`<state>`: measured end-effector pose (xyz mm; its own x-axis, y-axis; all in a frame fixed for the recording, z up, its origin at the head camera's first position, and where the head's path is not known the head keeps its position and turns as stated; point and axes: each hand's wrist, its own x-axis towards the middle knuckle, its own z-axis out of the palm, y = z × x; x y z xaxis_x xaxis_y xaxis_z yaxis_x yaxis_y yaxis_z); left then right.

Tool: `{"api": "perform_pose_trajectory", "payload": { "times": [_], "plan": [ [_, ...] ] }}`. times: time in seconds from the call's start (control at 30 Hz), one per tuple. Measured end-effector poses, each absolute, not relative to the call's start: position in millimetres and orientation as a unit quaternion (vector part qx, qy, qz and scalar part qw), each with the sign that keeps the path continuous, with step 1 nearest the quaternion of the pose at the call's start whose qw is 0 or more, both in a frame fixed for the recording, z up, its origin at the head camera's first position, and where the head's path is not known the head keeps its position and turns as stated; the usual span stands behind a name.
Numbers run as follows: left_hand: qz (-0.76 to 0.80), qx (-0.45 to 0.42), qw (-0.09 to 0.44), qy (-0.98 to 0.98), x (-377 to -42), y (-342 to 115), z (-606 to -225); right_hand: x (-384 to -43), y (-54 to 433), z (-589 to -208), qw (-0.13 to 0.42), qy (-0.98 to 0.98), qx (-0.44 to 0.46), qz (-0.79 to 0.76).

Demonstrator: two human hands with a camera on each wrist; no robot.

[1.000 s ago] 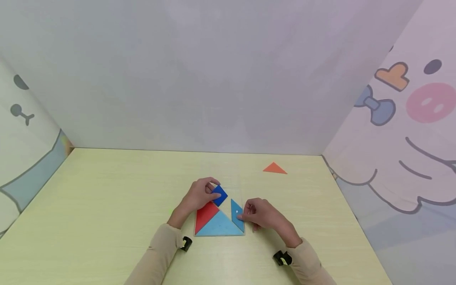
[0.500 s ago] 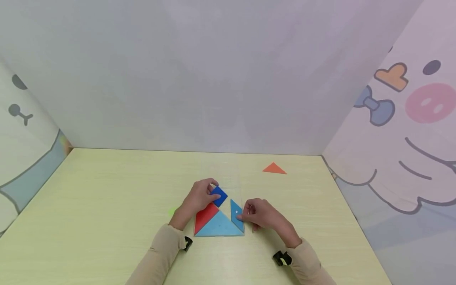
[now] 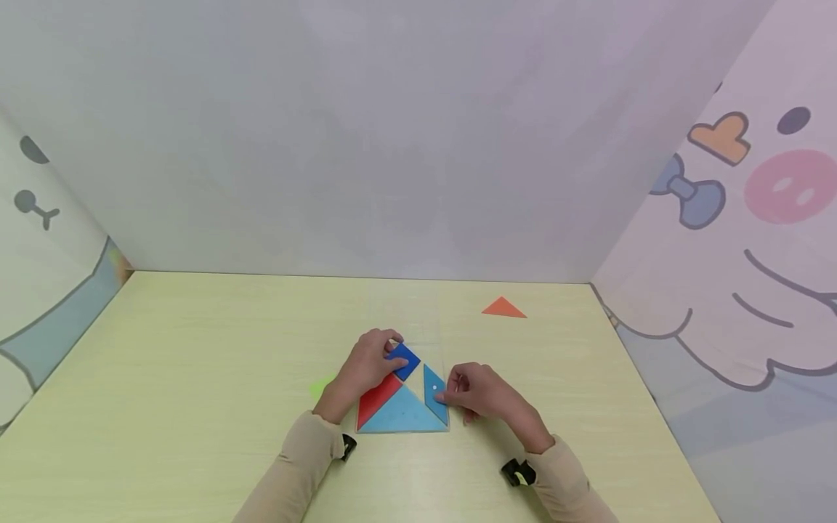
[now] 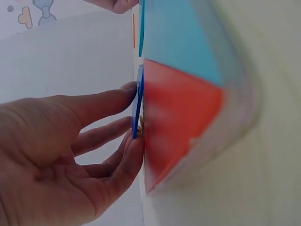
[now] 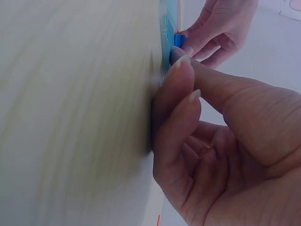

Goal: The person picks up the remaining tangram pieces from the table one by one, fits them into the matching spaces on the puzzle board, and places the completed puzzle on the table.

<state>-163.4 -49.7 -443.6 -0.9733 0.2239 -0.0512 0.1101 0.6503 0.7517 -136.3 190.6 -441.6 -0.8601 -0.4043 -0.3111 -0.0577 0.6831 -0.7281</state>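
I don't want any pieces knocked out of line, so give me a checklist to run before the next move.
1. Dark blue square held: ok; the left hand pinches it.
2. Dark blue square lying flat: not ok; it tilts in the left wrist view.
3. Blue parallelogram gripped: cannot tell; the right hand touches it, but its hold is unclear.
4. Red triangle and light blue triangle edge to edge: ok.
5. Orange triangle with the other pieces: not ok; it lies apart, farther back.
6. Shape of yellow-green piece: cannot tell; it is partly hidden.

tabletop booth with cartoon-printed side walls
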Motion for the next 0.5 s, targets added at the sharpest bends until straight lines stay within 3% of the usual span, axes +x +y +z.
{"api": "perform_pose_trajectory", "payload": {
  "times": [0.5],
  "plan": [
    [0.386,0.102,0.071,0.914,-152,-45,-442,-131,196,-440,0.233,0.887,-0.138,-0.375]
  ]
}}
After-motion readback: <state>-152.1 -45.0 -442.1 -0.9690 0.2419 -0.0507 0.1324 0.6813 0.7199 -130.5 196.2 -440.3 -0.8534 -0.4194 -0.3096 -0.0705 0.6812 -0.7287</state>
